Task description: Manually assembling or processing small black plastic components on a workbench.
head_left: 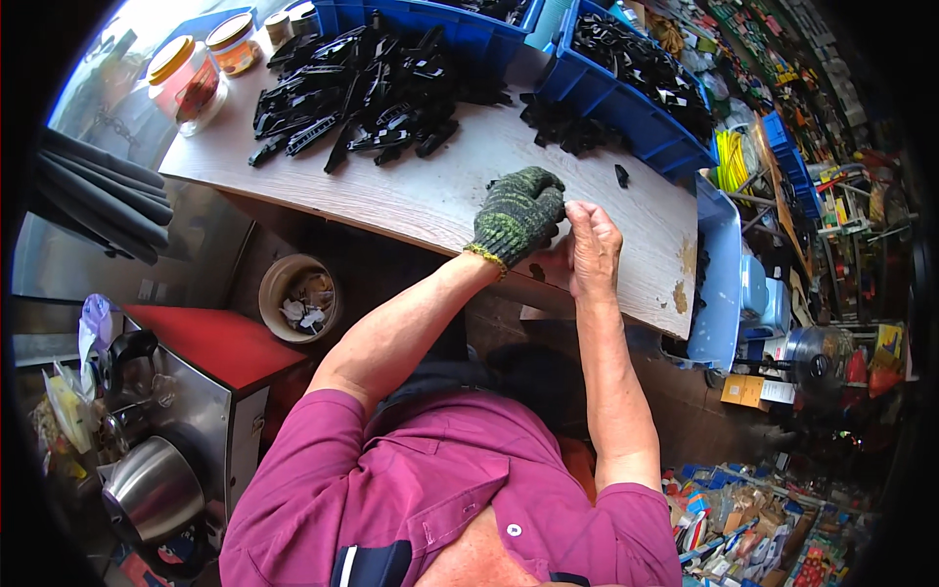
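Two hands curl mid-frame, green-black knit-gloved left hand (pixel 518 210) and bare right hand (pixel 595 245); I cannot tell what they grip. Probably handling elongated black plastic parts (pixel 362 93), heaped upper left; next calls for steadiness.

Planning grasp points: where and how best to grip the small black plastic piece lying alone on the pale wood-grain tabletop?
Pinch the small black plastic piece across its long sides, probably from above and the near side: it looks longer than wide, runs roughly near to far, and lies apart from the loose black parts beside the blue plastic bin. Finer shape unclear.
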The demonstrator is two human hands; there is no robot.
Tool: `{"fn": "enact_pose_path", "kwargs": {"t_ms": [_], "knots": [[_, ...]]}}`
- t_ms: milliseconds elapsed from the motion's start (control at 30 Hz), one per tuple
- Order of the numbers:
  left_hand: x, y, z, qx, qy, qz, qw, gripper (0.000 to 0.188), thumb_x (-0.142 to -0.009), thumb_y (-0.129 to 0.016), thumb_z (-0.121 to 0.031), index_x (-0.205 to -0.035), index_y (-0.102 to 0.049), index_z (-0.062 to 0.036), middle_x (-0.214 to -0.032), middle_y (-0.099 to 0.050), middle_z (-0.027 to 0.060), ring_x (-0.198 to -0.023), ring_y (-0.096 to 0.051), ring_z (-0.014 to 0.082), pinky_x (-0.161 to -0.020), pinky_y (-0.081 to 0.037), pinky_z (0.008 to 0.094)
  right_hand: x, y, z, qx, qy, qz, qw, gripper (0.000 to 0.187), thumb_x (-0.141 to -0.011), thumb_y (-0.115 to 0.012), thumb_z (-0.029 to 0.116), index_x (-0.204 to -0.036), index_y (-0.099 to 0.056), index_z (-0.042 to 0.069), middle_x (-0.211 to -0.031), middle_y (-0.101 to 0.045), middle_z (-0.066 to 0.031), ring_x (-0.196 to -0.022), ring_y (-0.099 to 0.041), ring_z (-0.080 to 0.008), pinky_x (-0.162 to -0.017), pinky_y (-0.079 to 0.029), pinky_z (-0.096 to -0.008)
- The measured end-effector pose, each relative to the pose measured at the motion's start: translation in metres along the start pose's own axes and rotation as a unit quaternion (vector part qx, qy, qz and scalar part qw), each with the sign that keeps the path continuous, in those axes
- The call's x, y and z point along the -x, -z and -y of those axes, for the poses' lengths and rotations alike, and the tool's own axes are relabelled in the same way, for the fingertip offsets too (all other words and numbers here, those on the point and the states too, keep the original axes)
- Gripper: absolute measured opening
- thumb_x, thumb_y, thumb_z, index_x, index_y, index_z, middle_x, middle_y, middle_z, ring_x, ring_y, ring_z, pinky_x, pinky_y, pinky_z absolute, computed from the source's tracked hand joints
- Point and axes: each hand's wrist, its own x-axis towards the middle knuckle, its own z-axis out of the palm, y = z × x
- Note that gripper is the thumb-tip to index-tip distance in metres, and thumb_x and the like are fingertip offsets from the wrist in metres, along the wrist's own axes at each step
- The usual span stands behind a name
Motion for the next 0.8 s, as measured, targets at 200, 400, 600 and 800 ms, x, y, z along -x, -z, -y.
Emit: {"fn": "enact_pose_path", "kwargs": {"t_ms": [200, 400, 600, 800], "knots": [[0.012, 0.034, -0.003, -0.377, -0.262, -0.195, 0.867, 0.043, -0.086, -0.074, -0.028, -0.123, -0.065, -0.0085, -0.098, -0.069, 0.0155, -0.092, -0.065, 0.0366, -0.081, -0.052, 0.0486, 0.007, -0.008, 0.001, -0.046, -0.001, -0.012, 0.999, 0.031, -0.099, -0.063, 0.032, -0.093, -0.058, 0.002, -0.055, -0.044, 0.0027, -0.039, -0.038, -0.0082, -0.036, -0.041, -0.0295], [-0.010, 0.051, 0.000, -0.560, -0.276, -0.048, 0.779, 0.024, -0.085, -0.069, -0.029, -0.101, -0.067, -0.0106, -0.099, -0.066, 0.0134, -0.098, -0.062, 0.0361, -0.078, -0.048, 0.0509, 0.009, -0.013, 0.010, -0.080, -0.028, -0.032, 0.996, 0.029, -0.100, -0.054, 0.034, -0.083, -0.047, 0.011, -0.050, -0.030, 0.0038, -0.038, -0.034, -0.0107, -0.038, -0.053, -0.0372], [-0.008, 0.040, -0.005, -0.539, -0.312, -0.034, 0.782, 0.017, -0.087, -0.067, -0.024, -0.098, -0.068, -0.0111, -0.101, -0.066, 0.0127, -0.098, -0.062, 0.0347, -0.078, -0.049, 0.0494, 0.007, -0.012, 0.006, -0.116, -0.035, -0.065, 0.991, 0.030, -0.099, -0.053, 0.035, -0.080, -0.046, 0.012, -0.053, -0.030, 0.0039, -0.039, -0.034, -0.0107, -0.037, -0.053, -0.0397], [0.005, 0.036, 0.000, -0.346, -0.323, 0.043, 0.880, 0.017, -0.093, -0.063, -0.022, -0.103, -0.063, -0.0077, -0.086, -0.067, 0.0184, -0.082, -0.066, 0.0412, -0.071, -0.052, 0.0519, 0.004, -0.014, 0.003, -0.120, -0.018, -0.129, 0.984, 0.030, -0.100, -0.054, 0.034, -0.080, -0.048, 0.012, -0.056, -0.036, 0.0040, -0.040, -0.031, -0.0089, -0.037, -0.031, -0.0275]]}}
